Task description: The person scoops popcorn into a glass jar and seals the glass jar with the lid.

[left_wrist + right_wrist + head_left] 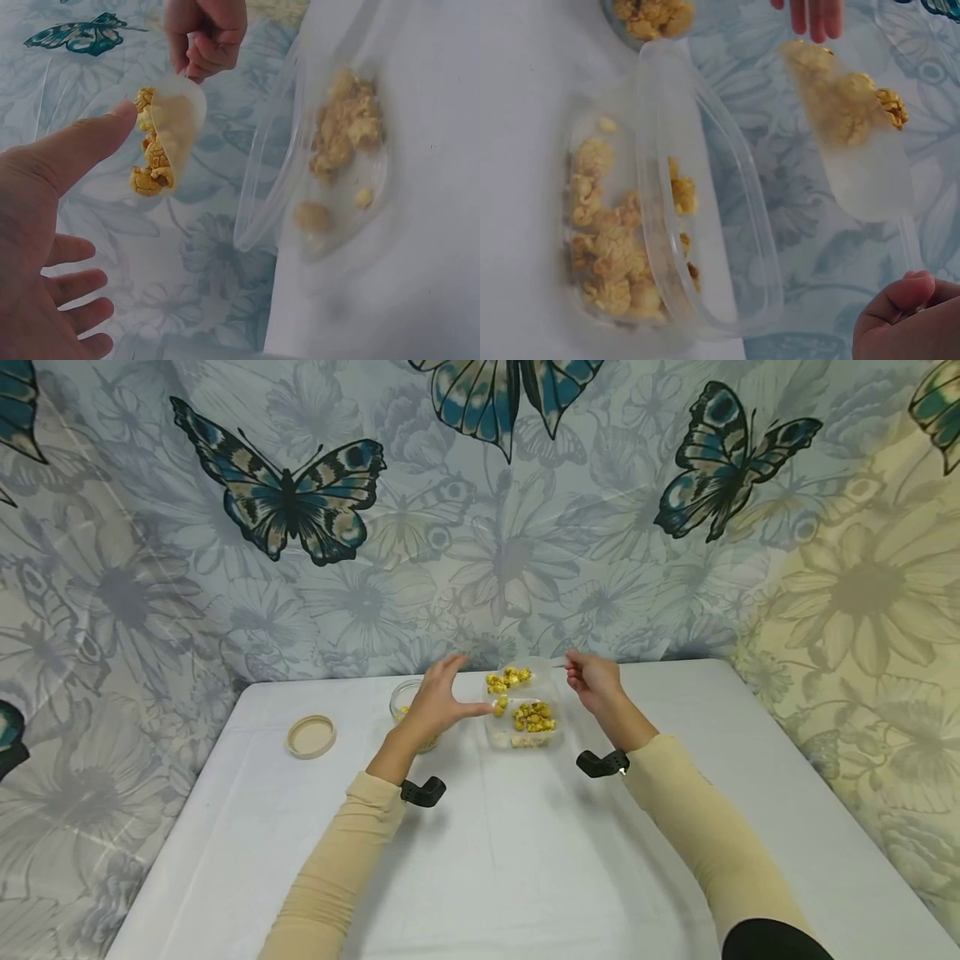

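The right hand (596,685) pinches the thin handle (910,244) of a translucent scoop (874,184), with the thumb and curled fingers at the handle's end. From this grip the scoop extends toward the left hand (437,703), so its bowl is between the two hands, and in the head view it appears at the far edge of the plastic container (765,240). Pieces of yellow popcorn (154,154) lie in the bowl, at the end which is away from the grip. The left hand holds nothing; its fingers are extended and its thumb is spread apart from them. In the left wrist view the thumb tip appears very near to this popcorn, but it cannot be told whether they touch. Nearer to the person than the scoop, the container stands with more popcorn inside it. To its left there is a round clear jar (403,693), partly hidden behind the left hand, also with popcorn. Farther left, a round beige lid (311,737) lies on the white table (495,860).
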The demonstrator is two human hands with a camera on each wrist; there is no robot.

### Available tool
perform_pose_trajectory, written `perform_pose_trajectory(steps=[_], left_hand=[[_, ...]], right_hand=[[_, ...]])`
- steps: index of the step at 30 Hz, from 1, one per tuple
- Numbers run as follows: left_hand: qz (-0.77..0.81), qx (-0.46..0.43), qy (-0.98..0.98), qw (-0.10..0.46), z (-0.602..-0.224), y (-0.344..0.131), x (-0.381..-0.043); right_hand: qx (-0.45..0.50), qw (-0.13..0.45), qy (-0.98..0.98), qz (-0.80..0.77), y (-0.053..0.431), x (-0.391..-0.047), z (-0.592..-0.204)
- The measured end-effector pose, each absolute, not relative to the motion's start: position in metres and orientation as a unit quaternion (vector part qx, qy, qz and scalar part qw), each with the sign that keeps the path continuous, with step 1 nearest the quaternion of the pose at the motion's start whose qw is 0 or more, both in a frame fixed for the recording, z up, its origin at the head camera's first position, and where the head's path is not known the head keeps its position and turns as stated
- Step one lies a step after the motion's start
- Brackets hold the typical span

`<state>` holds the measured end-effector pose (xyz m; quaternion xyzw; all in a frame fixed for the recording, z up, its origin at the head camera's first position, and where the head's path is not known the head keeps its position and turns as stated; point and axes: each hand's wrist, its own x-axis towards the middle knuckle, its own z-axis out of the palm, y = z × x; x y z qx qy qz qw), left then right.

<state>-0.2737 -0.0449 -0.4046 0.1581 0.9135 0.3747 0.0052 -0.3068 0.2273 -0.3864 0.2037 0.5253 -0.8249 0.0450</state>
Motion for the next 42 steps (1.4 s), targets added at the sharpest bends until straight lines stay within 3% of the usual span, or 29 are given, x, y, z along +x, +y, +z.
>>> perform_pose_trajectory(steps=[20,42], left_hand=[[0.393,0.08,0.916,0.001,-0.403,-0.091,-0.268],[0.432,0.032,0.901,0.015,-0.432,-0.122,-0.263]], right_hand=[[0.189,0.052,0.523,-0.83,0.201,-0.319,-0.378],[0.165,0.041,0.532,-0.83,0.17,-0.327,-0.378]])
